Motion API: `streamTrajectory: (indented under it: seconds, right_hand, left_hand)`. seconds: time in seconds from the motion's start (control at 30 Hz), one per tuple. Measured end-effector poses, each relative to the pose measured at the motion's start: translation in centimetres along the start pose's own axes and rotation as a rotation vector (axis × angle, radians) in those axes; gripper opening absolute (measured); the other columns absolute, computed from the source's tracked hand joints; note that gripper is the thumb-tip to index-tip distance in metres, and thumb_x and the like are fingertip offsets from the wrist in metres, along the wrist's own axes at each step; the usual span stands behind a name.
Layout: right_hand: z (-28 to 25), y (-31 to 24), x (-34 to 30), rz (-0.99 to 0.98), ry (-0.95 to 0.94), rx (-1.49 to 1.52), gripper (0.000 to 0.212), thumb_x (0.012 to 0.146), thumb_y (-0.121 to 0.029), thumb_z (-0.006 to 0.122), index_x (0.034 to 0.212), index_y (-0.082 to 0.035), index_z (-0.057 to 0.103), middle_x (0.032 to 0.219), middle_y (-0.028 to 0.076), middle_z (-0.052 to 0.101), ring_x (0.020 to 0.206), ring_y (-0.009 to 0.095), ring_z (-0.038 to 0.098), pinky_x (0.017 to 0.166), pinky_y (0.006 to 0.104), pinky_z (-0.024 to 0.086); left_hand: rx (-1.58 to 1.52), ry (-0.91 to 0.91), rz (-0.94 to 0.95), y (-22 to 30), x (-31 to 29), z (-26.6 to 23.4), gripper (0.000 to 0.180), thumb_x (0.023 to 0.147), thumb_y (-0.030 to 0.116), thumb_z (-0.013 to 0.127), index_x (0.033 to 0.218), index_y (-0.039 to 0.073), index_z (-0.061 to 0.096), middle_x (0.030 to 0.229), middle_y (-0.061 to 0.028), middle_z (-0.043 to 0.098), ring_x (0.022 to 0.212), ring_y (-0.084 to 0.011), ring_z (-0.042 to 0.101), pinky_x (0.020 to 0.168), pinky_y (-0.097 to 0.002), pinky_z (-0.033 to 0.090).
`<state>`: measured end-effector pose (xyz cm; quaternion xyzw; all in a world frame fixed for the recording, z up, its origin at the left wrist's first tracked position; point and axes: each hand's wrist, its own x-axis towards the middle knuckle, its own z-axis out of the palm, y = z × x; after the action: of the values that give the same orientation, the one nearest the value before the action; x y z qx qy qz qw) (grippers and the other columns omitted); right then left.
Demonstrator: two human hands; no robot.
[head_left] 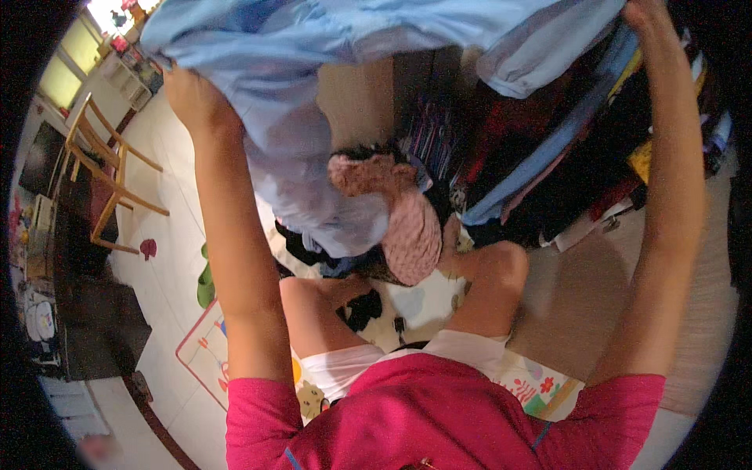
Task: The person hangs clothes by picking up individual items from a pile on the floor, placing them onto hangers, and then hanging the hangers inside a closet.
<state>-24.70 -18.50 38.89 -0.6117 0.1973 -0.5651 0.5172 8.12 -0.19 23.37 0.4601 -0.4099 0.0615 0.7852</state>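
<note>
A light blue garment (282, 117) is stretched up across the top of the view, with one long part hanging down between my arms. My left hand (192, 92) is closed on its left edge, the fingers partly covered by the cloth. High at the right, my right hand (647, 14) grips the other end, partly cut off by the frame's edge. A shorter, sleeve-like end (521, 74) droops near it. Below the garment, a pink patterned cloth (413, 235) lies in front of my bent legs.
Many clothes (548, 157) hang or lie in a dark row at the right. Under me is a printed mat (205, 345). On the left are a wooden chair (117, 168), a green slipper (205, 282), a small dark red item (148, 249) and dark furniture (102, 329).
</note>
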Motion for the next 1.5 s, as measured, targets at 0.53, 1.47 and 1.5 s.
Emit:
streamTrajectory:
  seconds: [0.53, 1.47, 1.5]
  right_hand:
    - [2.6, 1.2, 1.7, 0.165, -0.172, 0.289, 0.025, 0.078, -0.011, 0.054, 0.096, 0.007, 0.056, 0.091, 0.016, 0.062, 0.080, 0.023, 0.061, 0.079, 0.0347, 0.049]
    - [-5.0, -0.1, 23.6, -0.052, 0.711, -1.705, 0.036, 0.074, -0.021, 0.049, 0.105, -0.005, 0.060, 0.109, 0.018, 0.056, 0.104, 0.034, 0.053, 0.086, 0.0411, 0.042]
    - [-3.3, 0.3, 22.6, -0.036, 0.705, -1.676, 0.032, 0.075, -0.018, 0.050, 0.102, -0.007, 0.061, 0.108, 0.016, 0.058, 0.107, 0.032, 0.051, 0.084, 0.0436, 0.043]
  left_hand:
    - [-0.664, -0.263, -1.155, -13.8, -8.4, 10.7, 0.041, 0.092, 0.023, 0.026, 0.115, -0.005, 0.043, 0.106, -0.0202, 0.054, 0.094, -0.0297, 0.056, 0.082, -0.0413, 0.047]
    - [0.243, -1.174, -0.826, -19.9, -16.3, 31.0, 0.067, 0.076, 0.037, 0.058, 0.127, 0.000, 0.037, 0.128, -0.0242, 0.037, 0.122, -0.0354, 0.032, 0.098, -0.0398, 0.030]
    - [0.231, -1.181, -0.813, -21.9, -16.7, 29.9, 0.062, 0.079, 0.037, 0.057, 0.126, 0.002, 0.039, 0.125, -0.0196, 0.043, 0.117, -0.0335, 0.039, 0.093, -0.0392, 0.035]
